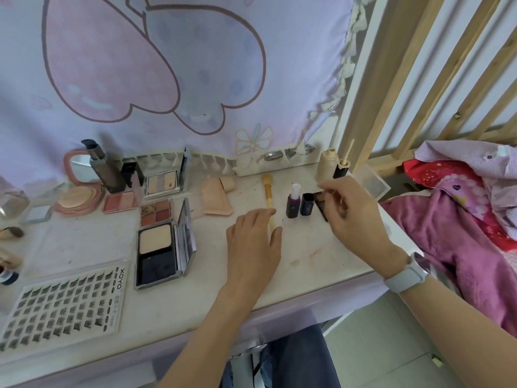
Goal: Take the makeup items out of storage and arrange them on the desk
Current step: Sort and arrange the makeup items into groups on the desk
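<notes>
Makeup brush (268, 200) lies under your flat, released left hand (256, 242); your right hand (355, 217) seemingly pinches something small.

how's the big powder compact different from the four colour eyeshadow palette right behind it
The powder compact is larger, with one pale beige pan above a dark compartment; the eyeshadow palette is smaller, with four reddish-brown pans. The compact's lid stands up along its right side; no lid is visible on the palette. Both lie flat on the desk, pans exposed, apart from both hands.
</notes>
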{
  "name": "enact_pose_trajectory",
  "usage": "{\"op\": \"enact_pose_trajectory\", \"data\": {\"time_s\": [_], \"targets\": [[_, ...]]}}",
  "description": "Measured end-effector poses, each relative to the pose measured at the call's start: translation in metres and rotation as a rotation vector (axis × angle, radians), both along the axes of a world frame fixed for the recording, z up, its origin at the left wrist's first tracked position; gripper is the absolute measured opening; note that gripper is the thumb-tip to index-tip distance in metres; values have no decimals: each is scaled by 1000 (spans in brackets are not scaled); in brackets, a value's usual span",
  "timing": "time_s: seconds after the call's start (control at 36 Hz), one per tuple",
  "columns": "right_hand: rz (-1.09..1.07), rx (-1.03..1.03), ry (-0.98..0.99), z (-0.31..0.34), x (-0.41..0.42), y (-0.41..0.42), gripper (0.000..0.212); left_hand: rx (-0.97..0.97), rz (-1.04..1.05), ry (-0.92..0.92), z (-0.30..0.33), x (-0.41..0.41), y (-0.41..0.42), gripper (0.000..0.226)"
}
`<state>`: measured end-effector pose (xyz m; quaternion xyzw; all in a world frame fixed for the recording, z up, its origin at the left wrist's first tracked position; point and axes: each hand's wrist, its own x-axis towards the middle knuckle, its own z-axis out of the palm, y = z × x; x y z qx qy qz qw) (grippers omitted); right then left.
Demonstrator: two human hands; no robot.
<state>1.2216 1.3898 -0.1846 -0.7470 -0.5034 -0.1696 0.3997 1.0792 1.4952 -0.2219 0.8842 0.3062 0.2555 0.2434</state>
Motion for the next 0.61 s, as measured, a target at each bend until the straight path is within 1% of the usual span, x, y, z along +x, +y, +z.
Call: {"op": "enact_pose_trajectory", "data": {"time_s": [0.11, 0.19, 0.28, 0.33, 0.47, 0.56, 0.61], "targets": [[138, -101, -108, -4, -26, 9, 19, 68, 0, 151, -13, -26, -5, 41], [180, -260, -134, -12, -43, 24, 24, 81, 15, 209, -17, -39, -4, 39], [134, -430, -139, -25, -49, 42, 30, 108, 43, 205, -20, -49, 1, 36], [71, -528, -157, -34, -50, 50, 30, 133, 16, 193, -23, -54, 3, 37], [-8, -586, -175, -41, -54, 54, 27, 160, -3, 188, -26, -57, 5, 40], [-56, -599, -134, -40, -58, 50, 18, 172, 3, 160, -27, -56, 4, 38], [-87, -645, -91, -35, -59, 48, 13, 178, 7, 149, -27, -56, 4, 38]]}}
